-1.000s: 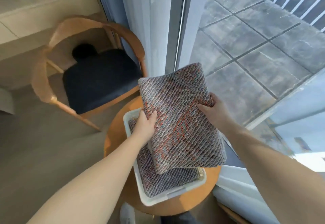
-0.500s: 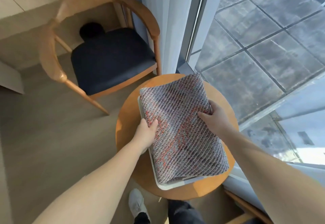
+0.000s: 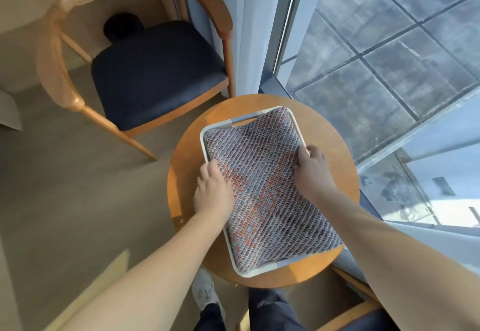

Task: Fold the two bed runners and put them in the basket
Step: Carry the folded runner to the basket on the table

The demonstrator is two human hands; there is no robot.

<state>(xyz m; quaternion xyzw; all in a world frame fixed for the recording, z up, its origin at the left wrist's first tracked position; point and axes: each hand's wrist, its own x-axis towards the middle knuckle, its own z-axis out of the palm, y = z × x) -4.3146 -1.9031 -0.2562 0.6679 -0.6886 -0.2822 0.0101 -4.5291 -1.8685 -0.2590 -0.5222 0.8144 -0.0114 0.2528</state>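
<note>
Filling the white basket on the round bench, the folded runner, a thick grey weave streaked with orange, lies flat. The left grip and right grip curl over its side edges, holding it.

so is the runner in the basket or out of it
In. The folded bed runner lies inside the white rim of the basket, left hand and right hand gripping its sides.
</note>
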